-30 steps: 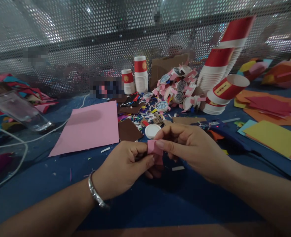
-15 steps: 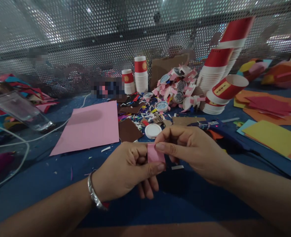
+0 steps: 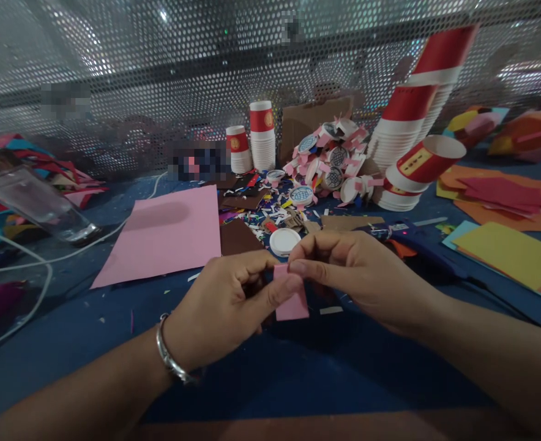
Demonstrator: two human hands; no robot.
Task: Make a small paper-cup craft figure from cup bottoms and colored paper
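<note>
Seen from the head camera, the left hand (image 3: 227,306) and right hand (image 3: 350,275) pinch a small pink paper rectangle (image 3: 291,300) by its top edge, letting it hang above the blue table (image 3: 298,380), near a round white plastic lid (image 3: 284,241).

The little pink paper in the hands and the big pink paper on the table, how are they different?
The small pink piece is tiny, while the big pink sheet is far larger. The small pink piece is pinched at its top between the left hand and the right hand and hangs above the table; the big pink sheet lies flat and untouched. Both are the same pink paper colour.
</note>
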